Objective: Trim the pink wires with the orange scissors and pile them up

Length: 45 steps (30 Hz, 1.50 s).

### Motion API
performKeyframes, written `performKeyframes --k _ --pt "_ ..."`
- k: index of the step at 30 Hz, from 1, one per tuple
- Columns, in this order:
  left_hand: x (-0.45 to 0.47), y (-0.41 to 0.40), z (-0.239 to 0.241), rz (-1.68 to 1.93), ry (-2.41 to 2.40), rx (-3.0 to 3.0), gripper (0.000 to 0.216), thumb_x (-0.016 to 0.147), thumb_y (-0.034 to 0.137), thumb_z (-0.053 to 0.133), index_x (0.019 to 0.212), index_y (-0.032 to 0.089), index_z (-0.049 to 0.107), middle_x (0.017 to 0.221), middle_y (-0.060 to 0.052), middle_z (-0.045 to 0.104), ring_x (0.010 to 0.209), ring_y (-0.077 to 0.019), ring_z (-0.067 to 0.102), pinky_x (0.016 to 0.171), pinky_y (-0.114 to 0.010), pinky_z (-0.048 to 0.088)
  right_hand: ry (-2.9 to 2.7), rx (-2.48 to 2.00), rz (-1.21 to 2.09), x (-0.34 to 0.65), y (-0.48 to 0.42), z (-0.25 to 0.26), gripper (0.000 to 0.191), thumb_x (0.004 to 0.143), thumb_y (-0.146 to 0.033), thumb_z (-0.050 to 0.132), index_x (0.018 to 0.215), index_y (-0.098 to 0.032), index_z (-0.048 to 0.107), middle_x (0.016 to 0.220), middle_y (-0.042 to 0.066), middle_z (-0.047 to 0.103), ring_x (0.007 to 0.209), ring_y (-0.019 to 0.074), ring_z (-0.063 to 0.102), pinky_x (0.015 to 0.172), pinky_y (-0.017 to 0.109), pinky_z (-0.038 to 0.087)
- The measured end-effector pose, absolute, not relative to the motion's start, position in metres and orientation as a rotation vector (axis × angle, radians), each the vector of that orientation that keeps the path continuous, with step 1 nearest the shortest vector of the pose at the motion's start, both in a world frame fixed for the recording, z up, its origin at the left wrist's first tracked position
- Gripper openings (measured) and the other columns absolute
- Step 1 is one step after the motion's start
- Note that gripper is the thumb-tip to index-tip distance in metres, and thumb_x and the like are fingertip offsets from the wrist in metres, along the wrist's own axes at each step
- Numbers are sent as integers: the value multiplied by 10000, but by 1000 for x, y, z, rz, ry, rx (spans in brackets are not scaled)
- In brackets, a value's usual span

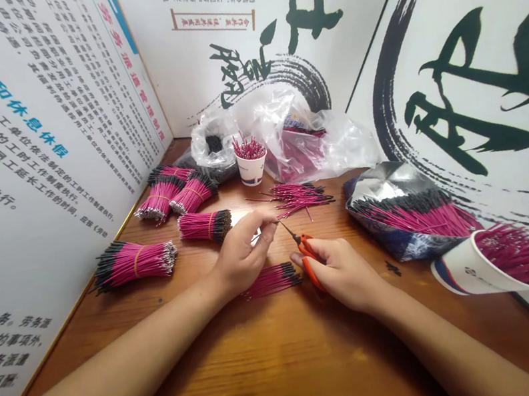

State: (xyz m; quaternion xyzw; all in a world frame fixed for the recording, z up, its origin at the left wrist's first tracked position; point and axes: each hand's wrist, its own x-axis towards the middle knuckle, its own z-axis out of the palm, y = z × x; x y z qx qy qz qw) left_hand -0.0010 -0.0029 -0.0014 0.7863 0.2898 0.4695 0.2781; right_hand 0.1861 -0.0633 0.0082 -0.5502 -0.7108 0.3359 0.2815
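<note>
My right hand [340, 270] is closed around the orange handles of a pair of scissors [308, 251], whose thin dark blades point up and left. The blade tips come close to the fingertips of my left hand [247, 248], which pinch something small and dark that I cannot make out. Under and beside my left hand lies a row of magenta wires with black ends [275, 278]. A white piece [252, 230] shows partly behind that hand. Just beyond my fingers is a loose pile of magenta wires [299, 197].
Several banded wire bundles [136, 261] lie on the left. A paper cup of wires [253, 167] stands at the back by clear plastic bags [322, 151]. On the right are an open foil bag of wires [409, 214] and a tilted cup [464, 269]. Printed panels [238, 40] enclose the table.
</note>
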Motion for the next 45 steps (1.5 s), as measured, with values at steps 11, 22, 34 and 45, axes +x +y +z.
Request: performKeyframes --k 11,22,34,45 --pt "-1 -4 -1 1236 757 2068 115 955 158 447 947 183 559 757 22 539 706 -104 501 693 -228 411 -1922 -1472 861 185 -65 10 378 938 -344 516 612 -196 392 546 -50 440 532 100 405 519 243 261" --pt "-1 -3 0 1270 783 2104 113 949 176 454 929 188 564 830 -8 610 763 -122 557 754 -251 460 -1920 -1482 870 185 -64 11 383 938 -352 511 606 -198 397 545 -48 443 533 104 415 520 243 266" --pt "-1 -3 -1 1264 808 2107 115 953 204 460 964 187 573 865 -25 636 800 -134 577 766 -265 471 -1896 -1482 902 186 -64 9 385 942 -375 507 612 -202 408 549 -44 453 533 110 426 511 237 279" --pt "0 -3 -2 1264 812 2098 118 952 186 466 964 185 583 886 -26 646 806 -131 575 758 -259 456 -1870 -1489 854 186 -64 6 408 944 -388 505 615 -206 347 577 -53 378 540 101 364 509 248 251"
